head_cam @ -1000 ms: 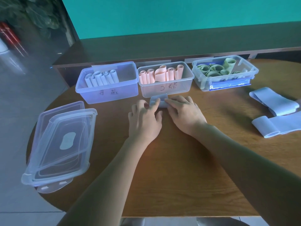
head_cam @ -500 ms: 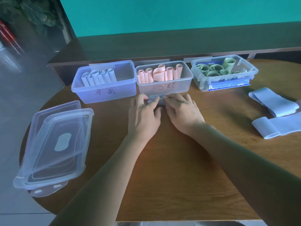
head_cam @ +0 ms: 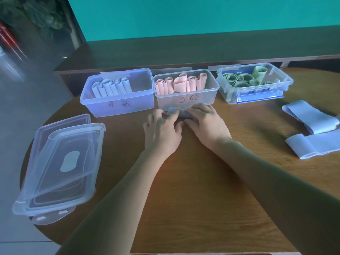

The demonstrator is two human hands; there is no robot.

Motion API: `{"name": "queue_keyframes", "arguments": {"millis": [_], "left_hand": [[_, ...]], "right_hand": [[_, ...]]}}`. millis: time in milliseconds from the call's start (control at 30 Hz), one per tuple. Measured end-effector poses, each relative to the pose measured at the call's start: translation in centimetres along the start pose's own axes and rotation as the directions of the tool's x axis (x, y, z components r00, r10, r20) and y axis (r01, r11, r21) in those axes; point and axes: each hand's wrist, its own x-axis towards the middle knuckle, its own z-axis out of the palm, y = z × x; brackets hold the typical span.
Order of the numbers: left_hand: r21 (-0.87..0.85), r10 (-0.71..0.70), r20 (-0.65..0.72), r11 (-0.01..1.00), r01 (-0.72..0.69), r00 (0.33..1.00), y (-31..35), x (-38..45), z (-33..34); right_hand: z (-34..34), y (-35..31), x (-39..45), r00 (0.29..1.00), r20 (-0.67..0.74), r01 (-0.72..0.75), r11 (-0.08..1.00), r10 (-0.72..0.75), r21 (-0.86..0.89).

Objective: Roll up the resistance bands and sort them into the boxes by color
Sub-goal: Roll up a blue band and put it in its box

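Stacked clear lids (head_cam: 60, 162) left of the hands, overhanging round wooden table (head_cam: 193, 199) edge. Dark wooden ledge (head_cam: 202, 50) beyond them, teal wall (head_cam: 202, 15) above. Blurred foliage (head_cam: 36, 13) far upper left

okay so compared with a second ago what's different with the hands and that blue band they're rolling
Both hands, left hand and right hand, have worked the blue band a little farther from the person, up against the front of the pink box. Less of the band shows past the fingertips, so it looks rolled tighter. Both hands keep hold of it. The blue box, the green box, the stacked lids and the two loose blue bands lie as before.
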Motion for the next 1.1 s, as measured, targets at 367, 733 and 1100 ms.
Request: {"name": "queue_keyframes", "arguments": {"millis": [367, 733, 1100], "left_hand": [[-0.058, -0.040, 0.029, 0.997, 0.041, 0.999, -0.2, 0.7, 0.2], [-0.198, -0.019, -0.119, 0.980, -0.005, 0.993, -0.4, 0.5, 0.0], [-0.334, 0.164, 0.009, 0.930, -0.152, 0.986, -1.1, -2.4, -2.6]], "right_hand": [[0.7, 0.2, 2.0, 0.998, -0.020, -0.059, 0.996, 0.060, 0.071], [1.2, 0.5, 0.9, 0.988, -0.117, 0.105, 0.994, -0.103, 0.013], [-0.7, -0.8, -2.7, 0.998, 0.031, 0.043, 0.983, -0.050, 0.179]]}}
